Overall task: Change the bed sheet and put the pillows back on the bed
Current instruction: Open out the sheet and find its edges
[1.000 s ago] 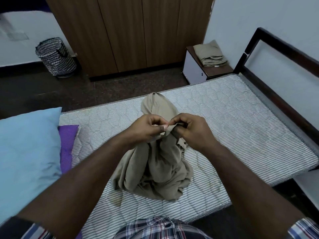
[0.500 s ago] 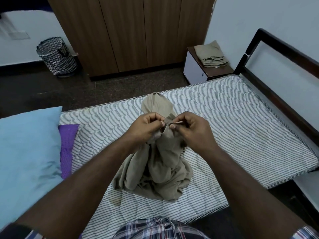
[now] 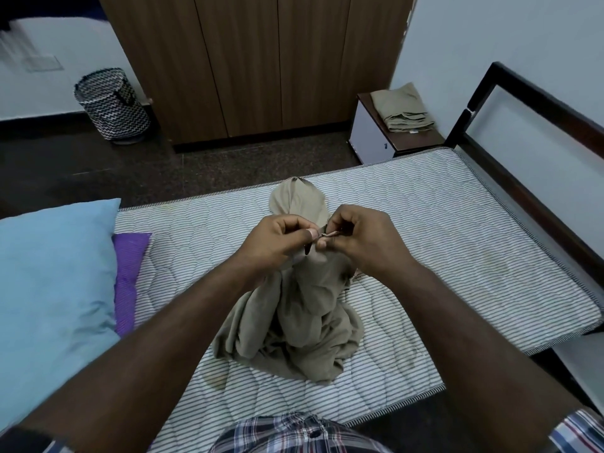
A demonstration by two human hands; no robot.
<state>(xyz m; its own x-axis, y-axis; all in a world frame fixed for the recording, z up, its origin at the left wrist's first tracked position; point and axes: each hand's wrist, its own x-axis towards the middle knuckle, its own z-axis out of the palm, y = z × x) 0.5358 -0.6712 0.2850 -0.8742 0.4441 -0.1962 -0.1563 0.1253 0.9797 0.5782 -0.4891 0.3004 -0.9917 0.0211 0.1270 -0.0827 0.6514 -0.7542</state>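
Over the bare mattress: both hands pinch one sheet edge

At mid-bed, the left hand point(image 3: 277, 240) and right hand point(image 3: 362, 240) each pinch the tan sheet point(image 3: 300, 322) at its raised edge. Its bunched length runs near to far across the striped mattress point(image 3: 457, 240). A blue pillow point(image 3: 55, 282) lies at left.

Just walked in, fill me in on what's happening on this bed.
A person stands at a bare striped mattress. The left hand and right hand pinch an edge of a bunched beige sheet, lifting it off the mattress. A blue pillow lies at the left; another folded beige cloth sits on the bedside table.
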